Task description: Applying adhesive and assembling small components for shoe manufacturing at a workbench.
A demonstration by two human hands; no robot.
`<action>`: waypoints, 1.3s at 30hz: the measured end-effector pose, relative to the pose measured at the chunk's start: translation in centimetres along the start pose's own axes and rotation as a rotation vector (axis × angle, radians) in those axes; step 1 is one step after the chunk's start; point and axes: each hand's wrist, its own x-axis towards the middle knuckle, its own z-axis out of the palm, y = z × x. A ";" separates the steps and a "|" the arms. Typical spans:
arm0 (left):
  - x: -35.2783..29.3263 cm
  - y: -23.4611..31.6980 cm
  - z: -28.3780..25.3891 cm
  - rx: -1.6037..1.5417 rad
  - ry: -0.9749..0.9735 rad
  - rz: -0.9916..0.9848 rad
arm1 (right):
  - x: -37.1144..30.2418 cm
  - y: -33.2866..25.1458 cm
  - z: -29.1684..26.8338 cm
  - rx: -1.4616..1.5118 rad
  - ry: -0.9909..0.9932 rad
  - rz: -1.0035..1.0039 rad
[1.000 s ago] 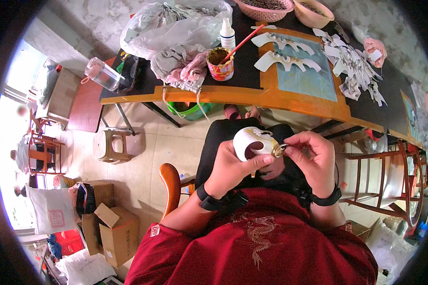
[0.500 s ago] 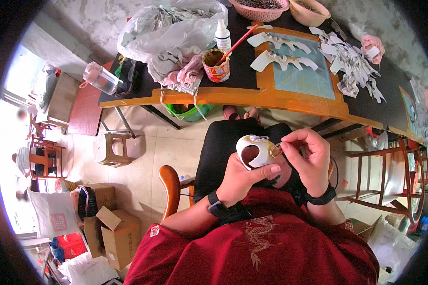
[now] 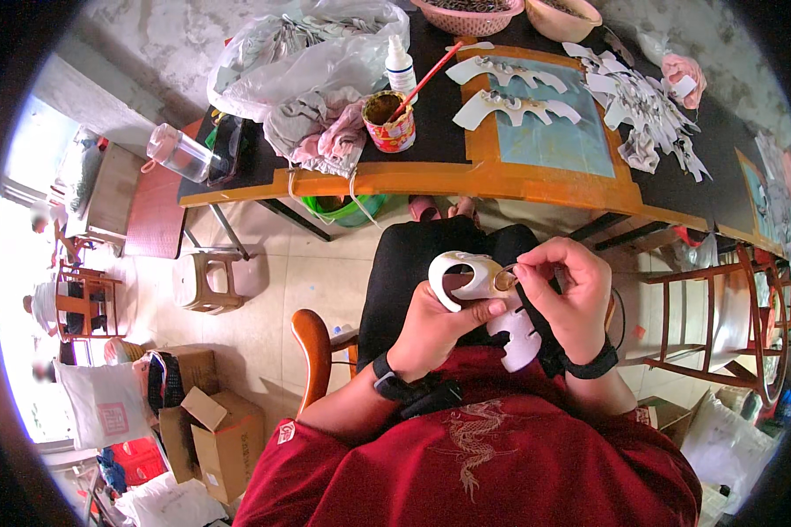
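My left hand [image 3: 437, 329] is closed around a curved white cut-out piece [image 3: 522, 344], which is held above my lap. The piece bends over, with a large rounded opening at its left and a notched end hanging down below my thumb. With thumb and index finger pinched, my right hand [image 3: 573, 288] grips something small at the piece's right side, beside a small rounded loop [image 3: 504, 279]. My fingertips partly cover that small part, so I cannot make out what it is.
On the black table [image 3: 448, 162] ahead are a patterned cup [image 3: 390, 133] holding a red stick, a white bottle [image 3: 400, 72], crumpled cloths [image 3: 321, 132] and a pile of white cut-outs [image 3: 642, 101]. A stool [image 3: 209, 281] and cardboard boxes [image 3: 224, 443] stand left; a wooden chair [image 3: 716, 325] stands right.
The white piece has turned in my left hand, so its notched end now shows below my thumb. My right hand keeps its pinch at the loop. The view has shifted slightly.
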 end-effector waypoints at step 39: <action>-0.2 0.9 0.1 0.681 0.273 0.490 | 0.3 -1.9 0.1 -0.333 -0.172 -0.259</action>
